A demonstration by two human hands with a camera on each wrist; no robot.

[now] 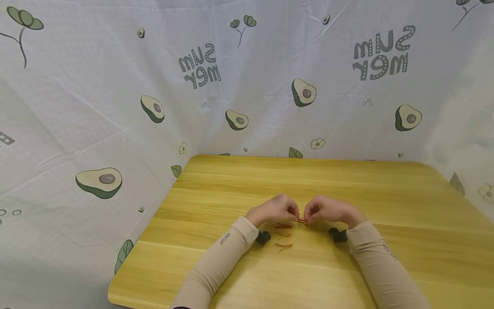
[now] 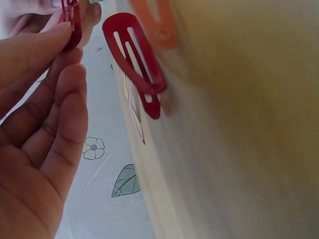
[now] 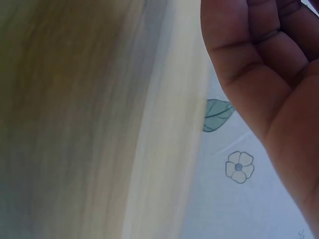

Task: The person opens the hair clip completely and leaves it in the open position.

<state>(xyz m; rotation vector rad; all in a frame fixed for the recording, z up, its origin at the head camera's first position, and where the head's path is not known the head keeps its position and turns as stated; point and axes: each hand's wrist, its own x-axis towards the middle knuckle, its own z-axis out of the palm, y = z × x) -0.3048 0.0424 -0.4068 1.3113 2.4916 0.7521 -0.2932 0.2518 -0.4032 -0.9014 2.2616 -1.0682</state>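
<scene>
Over the middle of the table, my left hand pinches a red snap hair clip between thumb and fingertips. My right hand meets it from the other side, its thumb and fingers pinching the clip's other end in the head view. In the right wrist view, only the palm and curled fingers show, and the fingertips are cut off. Beside the left hand, another red hair clip lies on the table. Nearer the front lie an orange hair clip and another thin orange-brown clip.
The wooden table has rounded corners. A white curtain printed with avocados hangs behind it and along the left. A thin pale clip shows beyond the red one. Black wrist devices sit under both wrists.
</scene>
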